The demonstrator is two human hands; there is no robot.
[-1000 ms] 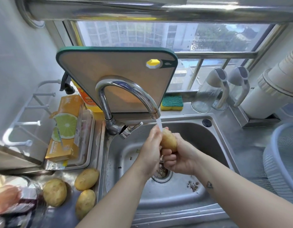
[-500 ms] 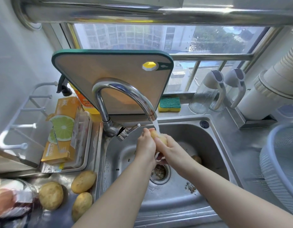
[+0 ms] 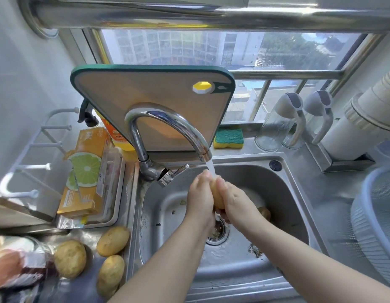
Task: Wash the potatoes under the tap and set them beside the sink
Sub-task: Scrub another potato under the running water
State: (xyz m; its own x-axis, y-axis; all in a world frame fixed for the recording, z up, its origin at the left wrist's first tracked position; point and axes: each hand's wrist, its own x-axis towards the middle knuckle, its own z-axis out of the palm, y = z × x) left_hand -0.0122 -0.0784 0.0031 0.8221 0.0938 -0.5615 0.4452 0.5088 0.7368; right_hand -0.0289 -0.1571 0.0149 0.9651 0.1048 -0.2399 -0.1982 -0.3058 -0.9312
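Since half a second back, both hands have slid lower along the yellow-skinned oval potato (image 3: 216,196), so more of it shows upright between them. The left hand (image 3: 199,200) clasps its left side and the right hand (image 3: 234,201) its right, fingers bent round it and pointing up into the thin stream of water (image 3: 211,170) from the curved chrome tap (image 3: 167,125). They hold it at the centre of the frame, above the drain of the stainless steel sink (image 3: 277,186). Another brown potato (image 3: 264,213) lies in the basin just right of the right wrist. Three more potatoes (image 3: 112,238) lie on the steel surface (image 3: 87,281) at lower left, beside the sink.
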